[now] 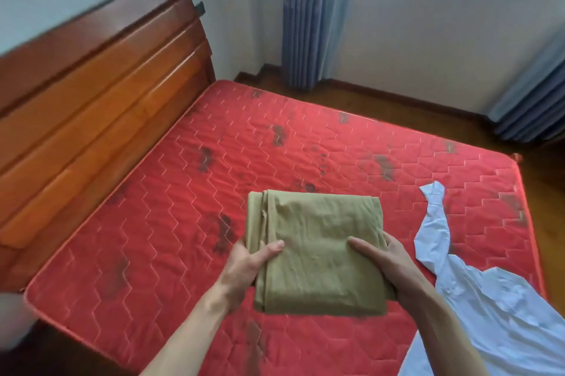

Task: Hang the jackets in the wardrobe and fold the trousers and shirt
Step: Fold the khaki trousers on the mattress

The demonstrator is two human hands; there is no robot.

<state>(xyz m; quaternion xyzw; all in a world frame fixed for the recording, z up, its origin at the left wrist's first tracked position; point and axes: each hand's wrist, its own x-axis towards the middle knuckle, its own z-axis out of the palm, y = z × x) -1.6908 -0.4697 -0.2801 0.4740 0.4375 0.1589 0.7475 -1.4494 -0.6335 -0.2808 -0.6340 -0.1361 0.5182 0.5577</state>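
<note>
Both forearms reach in from bottom of view, bare, angled toward each other. Left hand [244,268] grips left edge of folded trousers [318,253], thumb on top of cloth, fingers curled underneath. Right hand [388,265] grips right edge same way, thumb lying flat on top pointing left, fingers wrapped under the fabric. Both hands grasping trousers, one on each side, near the end closest to the person.

Trousers olive-khaki, folded into a neat rectangle of several layers, layer edges showing along the left and far sides, light wrinkles on top. Whether near end is lifted off or resting on red quilted mattress [171,210] cannot tell; the bundle sits over the middle-front of the bed.

White shirt [477,296] lies unfolded on mattress to the right, one sleeve stretched toward far edge, just beside right hand, apart from trousers.

Wooden headboard [101,82] at left, blue curtains [305,17] and window behind
</note>
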